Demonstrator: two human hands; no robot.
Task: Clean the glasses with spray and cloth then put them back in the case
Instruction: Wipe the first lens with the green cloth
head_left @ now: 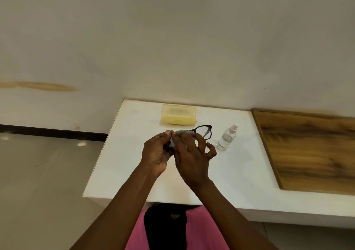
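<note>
Plain pale wall behind, white table (134, 165) below, wooden board (311, 150) to the right. Above that table: black glasses (203, 131) pinched by left hand (156, 152) and right hand (192, 159) through pale blue cloth (177, 137); yellow case (178, 114) standing behind, spray bottle (227, 137) just right. Best done, probably, by steadying the frame rim, rubbing one lens in small circles, gentle pressure, no twisting at the bridge.

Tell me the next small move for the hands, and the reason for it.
Probably slide the cloth over to the uncovered lens. Both the left hand and the right hand hold the glasses with the cloth wrapped over one lens, while the other lens sticks out bare. The spray bottle stands aside; the yellow case waits behind.
</note>
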